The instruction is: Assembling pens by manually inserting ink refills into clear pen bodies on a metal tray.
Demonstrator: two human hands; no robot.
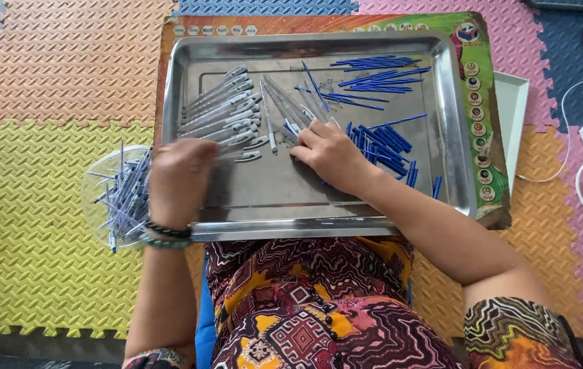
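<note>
Your right hand point(332, 156) pinches among clear pen barrels point(290, 106), slim tubes fanning away from your fingertips, long axes pointing up-left. Your left hand point(181, 179) rests curled on the tray point(271, 225); whether it grips anything, you cannot tell. Clear caps point(223, 113) lie just beyond it.

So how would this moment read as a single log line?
left hand: over clear pen barrels at tray edge | right hand: picking among blue pen parts | bowl: assembled pens
</note>
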